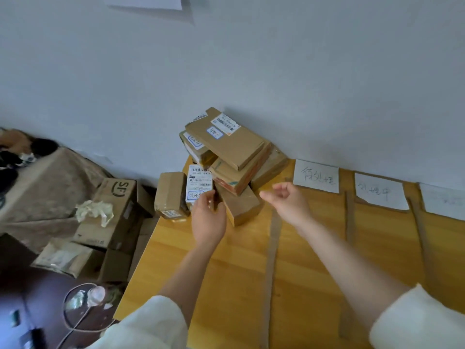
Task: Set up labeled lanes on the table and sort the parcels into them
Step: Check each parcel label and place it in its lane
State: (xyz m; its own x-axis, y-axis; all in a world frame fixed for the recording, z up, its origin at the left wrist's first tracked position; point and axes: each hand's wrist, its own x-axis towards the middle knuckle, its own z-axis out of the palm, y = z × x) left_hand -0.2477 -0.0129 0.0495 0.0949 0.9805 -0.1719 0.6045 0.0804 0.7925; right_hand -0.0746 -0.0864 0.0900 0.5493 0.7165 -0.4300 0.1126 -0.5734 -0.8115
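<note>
Left hand (208, 220) gripping upright labelled parcel (200, 183), right hand (289, 200) (loosely curled) empty

"SF" logo printed on side of brown carton (114, 197) left of table, seen rotated. Digits on white shipping label (200, 183) of upright parcel (201, 187) partly legible, roughly "502 602 12 415"; barcodes printed there, small text too blurred. Handwritten Chinese characters on first paper sign (316, 175) at wall edge of table, read as "待处理". Second paper sign (380, 191): handwriting read as "处理中". Third sign (444, 201): writing too faint. Blue-bordered handwritten stickers on stacked parcels (226, 144) not legible.
</note>
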